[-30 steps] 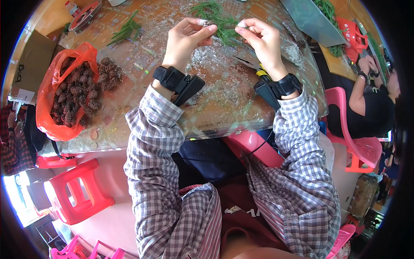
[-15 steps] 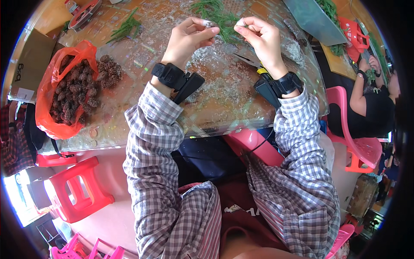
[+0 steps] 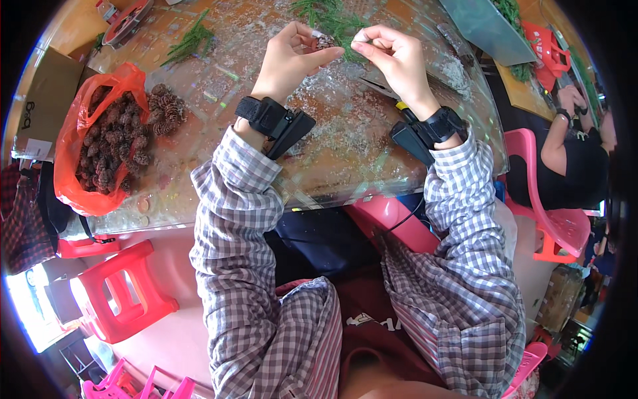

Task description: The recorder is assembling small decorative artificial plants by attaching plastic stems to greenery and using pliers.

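Note:
Over the far part of the table, my left hand (image 3: 287,61) is closed around a small brown pine cone (image 3: 325,42), which partly shows between thumb and fingers. My right hand (image 3: 397,61) pinches thumb to fingertips just to the right of it; whatever is between them is too small to make out. Both hands have whitish coverings on some fingertips. A green conifer sprig (image 3: 339,25) lies on the table behind the hands. Pliers with yellow on the handles (image 3: 401,106) rest beneath my right wrist, partly hidden by it.
A red plastic bag (image 3: 68,153) full of pine cones stands at the left, with loose pine cones (image 3: 166,112) beside it. Another green sprig (image 3: 193,41) lies farther back. White flakes dust the table (image 3: 266,179). A grey bin (image 3: 488,30) and a seated person (image 3: 571,159) are at the right.
My right hand has shifted slightly left, closer to my left hand. My left thumb has stretched farther out, and the pine cone shows more.

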Action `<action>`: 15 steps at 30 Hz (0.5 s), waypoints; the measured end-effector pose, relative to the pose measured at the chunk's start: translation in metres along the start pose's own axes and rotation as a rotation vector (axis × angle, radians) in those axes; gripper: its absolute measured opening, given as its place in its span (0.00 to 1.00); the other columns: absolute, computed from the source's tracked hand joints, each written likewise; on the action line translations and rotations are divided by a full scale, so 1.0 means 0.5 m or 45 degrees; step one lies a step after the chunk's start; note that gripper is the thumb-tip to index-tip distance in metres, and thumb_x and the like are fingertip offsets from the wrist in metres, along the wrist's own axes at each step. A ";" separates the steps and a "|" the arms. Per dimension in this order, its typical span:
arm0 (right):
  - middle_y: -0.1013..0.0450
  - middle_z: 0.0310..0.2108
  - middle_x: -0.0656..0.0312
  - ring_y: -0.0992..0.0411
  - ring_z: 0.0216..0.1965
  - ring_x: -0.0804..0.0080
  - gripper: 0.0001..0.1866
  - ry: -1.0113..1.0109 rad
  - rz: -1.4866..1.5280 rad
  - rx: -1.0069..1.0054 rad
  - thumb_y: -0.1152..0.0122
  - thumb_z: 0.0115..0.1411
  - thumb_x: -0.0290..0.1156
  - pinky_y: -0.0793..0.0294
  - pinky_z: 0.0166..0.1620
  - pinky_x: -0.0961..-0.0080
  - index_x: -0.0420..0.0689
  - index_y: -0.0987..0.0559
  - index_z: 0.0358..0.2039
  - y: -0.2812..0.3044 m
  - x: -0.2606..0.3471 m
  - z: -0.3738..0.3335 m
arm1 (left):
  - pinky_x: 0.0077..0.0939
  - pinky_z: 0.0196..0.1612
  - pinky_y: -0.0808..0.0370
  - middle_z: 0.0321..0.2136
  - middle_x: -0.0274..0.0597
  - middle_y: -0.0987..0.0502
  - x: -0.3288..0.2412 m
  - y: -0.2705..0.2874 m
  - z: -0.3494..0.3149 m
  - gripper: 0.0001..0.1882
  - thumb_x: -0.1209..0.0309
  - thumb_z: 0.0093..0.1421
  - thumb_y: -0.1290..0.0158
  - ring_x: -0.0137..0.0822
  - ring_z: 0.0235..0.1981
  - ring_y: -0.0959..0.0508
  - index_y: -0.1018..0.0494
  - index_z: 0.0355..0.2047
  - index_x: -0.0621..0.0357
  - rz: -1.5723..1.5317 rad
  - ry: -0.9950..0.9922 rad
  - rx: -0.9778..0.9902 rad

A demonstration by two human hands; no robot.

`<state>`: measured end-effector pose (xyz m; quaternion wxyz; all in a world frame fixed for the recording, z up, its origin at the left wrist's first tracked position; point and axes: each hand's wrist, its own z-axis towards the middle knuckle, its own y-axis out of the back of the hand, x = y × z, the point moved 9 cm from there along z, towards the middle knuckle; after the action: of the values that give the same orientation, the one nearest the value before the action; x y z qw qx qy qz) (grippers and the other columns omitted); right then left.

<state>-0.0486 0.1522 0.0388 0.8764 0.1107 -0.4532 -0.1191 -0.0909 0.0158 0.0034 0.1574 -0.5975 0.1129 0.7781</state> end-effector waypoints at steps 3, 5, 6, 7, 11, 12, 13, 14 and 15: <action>0.30 0.20 0.71 0.39 0.22 0.92 0.06 -0.092 -0.037 0.060 0.43 0.52 0.26 0.42 0.25 0.93 0.37 0.25 0.30 -0.005 -0.008 -0.004 | 0.12 0.22 0.33 0.18 0.31 0.31 -0.009 0.004 0.002 0.17 0.69 0.43 0.38 0.20 0.20 0.31 0.34 0.27 0.63 0.368 -0.134 -0.027; 0.30 0.21 0.71 0.39 0.22 0.92 0.06 -0.138 -0.055 0.090 0.43 0.52 0.26 0.42 0.25 0.94 0.37 0.26 0.30 -0.009 -0.016 -0.006 | 0.12 0.22 0.34 0.18 0.31 0.32 -0.013 0.002 0.002 0.18 0.68 0.42 0.37 0.19 0.19 0.32 0.34 0.27 0.63 0.553 -0.201 -0.040; 0.30 0.21 0.71 0.39 0.22 0.92 0.06 -0.130 -0.060 0.084 0.43 0.52 0.26 0.42 0.25 0.93 0.37 0.26 0.30 -0.010 -0.019 -0.006 | 0.11 0.22 0.34 0.17 0.30 0.32 -0.012 0.000 0.003 0.18 0.68 0.42 0.37 0.19 0.19 0.32 0.34 0.27 0.63 0.508 -0.216 -0.041; 0.30 0.21 0.71 0.38 0.22 0.92 0.06 -0.122 -0.065 0.077 0.43 0.52 0.26 0.41 0.25 0.93 0.37 0.26 0.30 -0.010 -0.022 -0.005 | 0.11 0.22 0.34 0.17 0.30 0.33 -0.010 -0.001 0.003 0.18 0.68 0.42 0.37 0.19 0.19 0.33 0.34 0.27 0.63 0.463 -0.231 -0.043; 0.30 0.21 0.71 0.38 0.22 0.92 0.06 -0.108 -0.054 0.070 0.43 0.52 0.26 0.42 0.25 0.93 0.37 0.26 0.30 -0.006 -0.020 -0.005 | 0.11 0.22 0.34 0.17 0.30 0.33 -0.009 0.000 0.001 0.19 0.68 0.42 0.37 0.18 0.19 0.33 0.34 0.28 0.64 0.311 -0.138 -0.044; 0.30 0.21 0.71 0.39 0.22 0.92 0.06 -0.103 -0.045 0.070 0.43 0.52 0.26 0.42 0.25 0.93 0.37 0.26 0.30 -0.005 -0.018 -0.005 | 0.11 0.21 0.34 0.17 0.30 0.33 -0.005 0.001 0.001 0.19 0.68 0.42 0.37 0.18 0.19 0.33 0.34 0.29 0.64 0.258 -0.084 -0.046; 0.30 0.21 0.71 0.39 0.22 0.92 0.06 -0.102 -0.045 0.070 0.43 0.52 0.26 0.42 0.25 0.93 0.37 0.26 0.30 -0.006 -0.018 -0.005 | 0.11 0.21 0.34 0.17 0.30 0.33 -0.008 0.001 0.000 0.19 0.68 0.42 0.37 0.18 0.19 0.33 0.34 0.29 0.64 0.258 -0.085 -0.047; 0.30 0.20 0.71 0.39 0.22 0.92 0.06 -0.094 -0.037 0.052 0.43 0.52 0.26 0.42 0.25 0.93 0.37 0.26 0.30 -0.004 -0.016 -0.004 | 0.11 0.21 0.34 0.17 0.30 0.33 -0.008 0.001 0.000 0.20 0.68 0.42 0.37 0.18 0.18 0.33 0.34 0.30 0.65 0.196 -0.068 -0.047; 0.31 0.20 0.72 0.39 0.21 0.92 0.06 -0.085 -0.028 0.034 0.43 0.52 0.26 0.43 0.24 0.93 0.37 0.26 0.30 -0.001 -0.014 -0.004 | 0.10 0.20 0.33 0.17 0.31 0.32 -0.007 0.001 0.000 0.20 0.68 0.42 0.37 0.18 0.18 0.32 0.34 0.31 0.65 0.134 -0.051 -0.048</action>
<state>-0.0510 0.1538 0.0321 0.8578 0.1232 -0.4827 -0.1264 -0.0905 0.0148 0.0066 0.1075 -0.5778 0.1263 0.7992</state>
